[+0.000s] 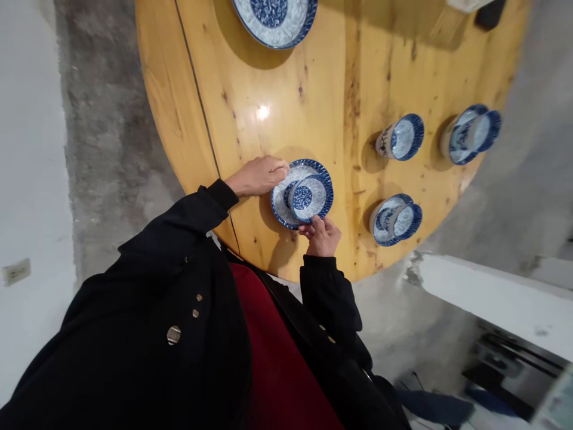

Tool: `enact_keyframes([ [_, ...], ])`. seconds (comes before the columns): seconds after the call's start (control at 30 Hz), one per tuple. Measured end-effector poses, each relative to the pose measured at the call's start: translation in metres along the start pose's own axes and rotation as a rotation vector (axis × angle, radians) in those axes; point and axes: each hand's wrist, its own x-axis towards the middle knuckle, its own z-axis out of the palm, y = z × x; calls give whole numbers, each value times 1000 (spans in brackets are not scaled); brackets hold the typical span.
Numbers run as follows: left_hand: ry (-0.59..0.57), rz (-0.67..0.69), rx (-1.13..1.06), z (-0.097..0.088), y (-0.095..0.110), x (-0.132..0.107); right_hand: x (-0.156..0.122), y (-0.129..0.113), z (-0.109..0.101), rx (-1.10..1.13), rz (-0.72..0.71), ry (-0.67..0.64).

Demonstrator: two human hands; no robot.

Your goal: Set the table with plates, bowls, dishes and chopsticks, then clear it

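A blue-and-white patterned bowl [278, 197] stands near the front edge of the round wooden table, with a smaller matching cup [316, 194] inside it, off toward its right side. My left hand [262, 175] is at the bowl's upper left rim, fingers bent and closed on the edge. From the front, my right hand [323, 236] pinches at the near rim of the cup, close to where it overlaps the bowl's rim. The undersides of both vessels are hidden.
On the wooden table [322, 113], a single patterned cup [405, 137] stands to the right. Two bowls with cups inside, one nearer [385, 220] and one farther [461, 140], are beside it. A large bowl [275, 36] sits at the far side. A brush-like object [447, 27] lies at the top right.
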Motion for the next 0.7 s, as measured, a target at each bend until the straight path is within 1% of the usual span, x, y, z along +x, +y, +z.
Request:
enact_keyframes([
  [0.1, -30, 30, 33, -2, 0, -1, 0, -1, 1, 5, 8, 10],
  [0.33, -46, 56, 68, -3, -1, -2, 1, -3, 2, 4, 10, -4],
  [0.7, -49, 48, 82, -3, -2, -3, 0, -2, 6, 23, 41, 7],
])
